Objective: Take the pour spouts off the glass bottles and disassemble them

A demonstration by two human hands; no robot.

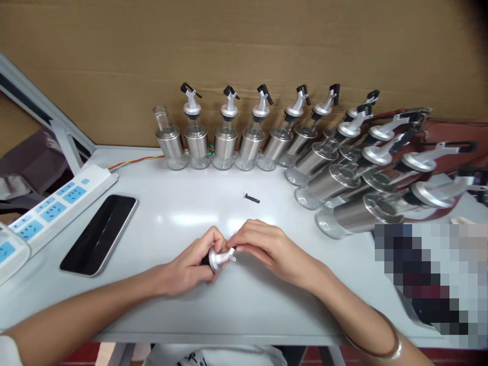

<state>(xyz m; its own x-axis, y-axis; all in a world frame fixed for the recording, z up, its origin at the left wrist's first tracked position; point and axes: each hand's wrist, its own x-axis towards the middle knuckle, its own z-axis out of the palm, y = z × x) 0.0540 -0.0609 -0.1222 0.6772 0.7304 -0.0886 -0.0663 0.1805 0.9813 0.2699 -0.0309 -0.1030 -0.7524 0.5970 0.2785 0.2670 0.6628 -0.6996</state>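
My left hand [186,267] is closed around a silver bottle pourer [218,260] with a black stopper end, held tilted just above the table. At the pourer's spout end, the fingertips of my right hand [272,249] are pinched together. A small black piece [234,248] shows there, mostly hidden by those fingers. Beyond my hands a thin black lever [252,198] lies loose on the table. At the left end of the back row stands a glass bottle [170,145] with a steel sleeve and no pourer on it.
Several sleeved bottles with pourers [225,145] line the back and right of the grey table [160,315]. On the left lie a black-screened phone [99,236] and a white power strip [53,211]. A cardboard wall [244,46] rises behind, and a blurred patch covers the right corner.
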